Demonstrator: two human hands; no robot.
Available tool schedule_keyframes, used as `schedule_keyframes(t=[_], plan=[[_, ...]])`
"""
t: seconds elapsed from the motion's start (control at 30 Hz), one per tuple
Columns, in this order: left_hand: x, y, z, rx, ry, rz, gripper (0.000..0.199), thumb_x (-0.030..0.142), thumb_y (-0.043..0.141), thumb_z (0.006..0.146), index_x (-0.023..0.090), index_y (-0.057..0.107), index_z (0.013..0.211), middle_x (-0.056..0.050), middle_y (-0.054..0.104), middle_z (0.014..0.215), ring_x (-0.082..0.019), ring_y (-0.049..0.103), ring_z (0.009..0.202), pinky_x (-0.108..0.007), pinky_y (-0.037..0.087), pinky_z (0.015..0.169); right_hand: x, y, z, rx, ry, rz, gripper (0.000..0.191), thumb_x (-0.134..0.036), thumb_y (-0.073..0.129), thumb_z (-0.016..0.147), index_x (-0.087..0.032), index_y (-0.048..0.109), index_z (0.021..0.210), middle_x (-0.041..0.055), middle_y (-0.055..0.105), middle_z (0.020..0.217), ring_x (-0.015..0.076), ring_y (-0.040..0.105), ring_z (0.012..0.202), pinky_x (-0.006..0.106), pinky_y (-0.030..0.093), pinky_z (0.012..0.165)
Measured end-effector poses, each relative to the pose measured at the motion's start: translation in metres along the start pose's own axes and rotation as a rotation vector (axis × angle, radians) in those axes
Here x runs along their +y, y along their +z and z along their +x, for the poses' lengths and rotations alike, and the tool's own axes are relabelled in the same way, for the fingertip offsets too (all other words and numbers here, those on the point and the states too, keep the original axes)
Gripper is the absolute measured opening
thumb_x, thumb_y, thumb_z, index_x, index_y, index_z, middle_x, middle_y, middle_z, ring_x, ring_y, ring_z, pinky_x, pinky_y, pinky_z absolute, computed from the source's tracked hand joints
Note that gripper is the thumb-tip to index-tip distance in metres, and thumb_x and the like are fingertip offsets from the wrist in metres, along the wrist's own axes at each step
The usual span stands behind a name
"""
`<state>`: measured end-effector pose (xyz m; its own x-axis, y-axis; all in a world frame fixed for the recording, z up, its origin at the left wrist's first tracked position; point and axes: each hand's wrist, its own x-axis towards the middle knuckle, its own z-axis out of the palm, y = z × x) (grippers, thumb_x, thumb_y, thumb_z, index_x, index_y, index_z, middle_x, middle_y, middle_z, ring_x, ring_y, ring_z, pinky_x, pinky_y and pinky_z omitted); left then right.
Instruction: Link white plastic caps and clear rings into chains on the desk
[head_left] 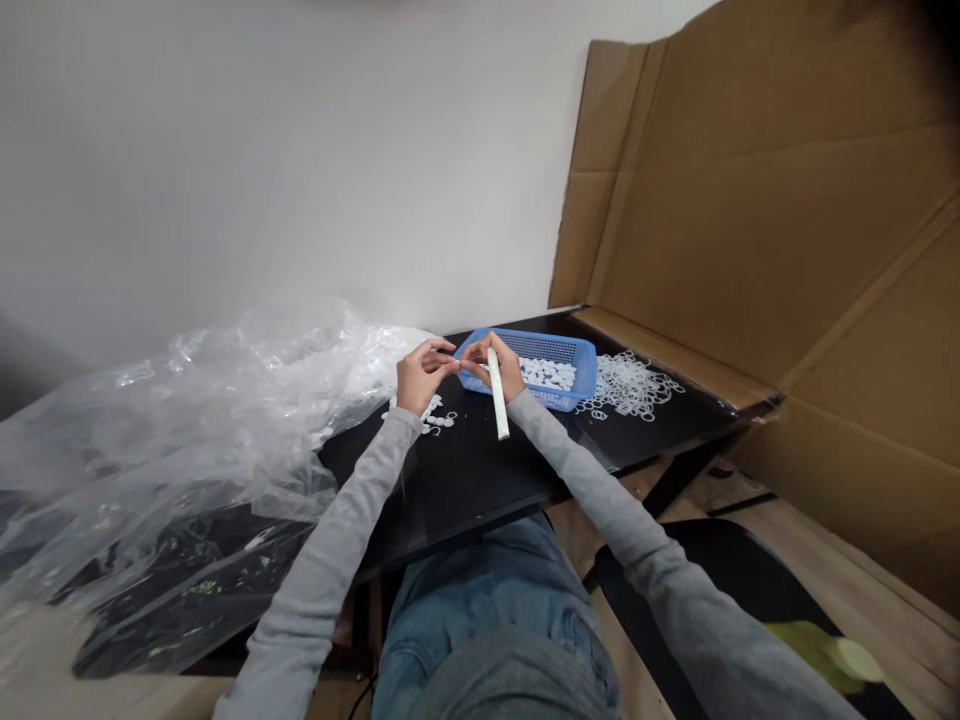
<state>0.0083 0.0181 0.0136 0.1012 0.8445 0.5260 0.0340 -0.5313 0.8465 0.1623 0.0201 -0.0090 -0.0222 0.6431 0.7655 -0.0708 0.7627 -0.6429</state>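
Observation:
In the head view, my left hand (421, 378) and my right hand (510, 368) meet over the near left edge of a blue plastic basket (586, 378). The fingertips of my left hand are pinched on a small white piece, too small to make out fully. A pale, flat-sided white stick (498, 395) is gripped in my right hand and points down toward me. That hand's thumb and forefinger reach to the same small piece. Under my left hand lie several small white round pieces (437, 421). More small white discs (549, 374) lie inside the basket.
A heap of thin white rings (630, 386) is right of the basket on the black table (450, 490). Crumpled clear plastic sheeting (225, 400) covers the left side. A tall cardboard panel (750, 200) stands at the right, with a black stool (712, 570) below.

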Motion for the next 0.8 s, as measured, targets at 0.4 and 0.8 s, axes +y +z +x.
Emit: schedule_keyframes(t=[0.4, 0.8], plan=[[-0.003, 0.023, -0.019, 0.096, -0.271, -0.35, 0.032, 0.011, 0.079, 0.06, 0.015, 0.064, 0.088, 0.001, 0.069, 0.069, -0.009, 0.064, 0.069, -0.02, 0.048, 0.074, 0.0, 0.009, -0.007, 0.098, 0.093, 0.014, 0.043, -0.047, 0.072, 0.074, -0.022, 0.037, 0.067, -0.0033, 0.052, 0.069, 0.0117, 0.048, 0.065, 0.028, 0.041, 0.067], [0.002, 0.032, -0.022, 0.129, -0.49, -0.623, 0.035, -0.004, 0.07, 0.063, 0.015, 0.058, 0.09, 0.004, 0.067, 0.069, -0.006, 0.063, 0.069, -0.019, 0.046, 0.078, 0.018, 0.016, -0.015, 0.164, 0.401, 0.573, 0.042, -0.027, 0.079, 0.063, -0.024, 0.038, 0.068, -0.0024, 0.054, 0.07, 0.0135, 0.053, 0.066, 0.031, 0.05, 0.066]])
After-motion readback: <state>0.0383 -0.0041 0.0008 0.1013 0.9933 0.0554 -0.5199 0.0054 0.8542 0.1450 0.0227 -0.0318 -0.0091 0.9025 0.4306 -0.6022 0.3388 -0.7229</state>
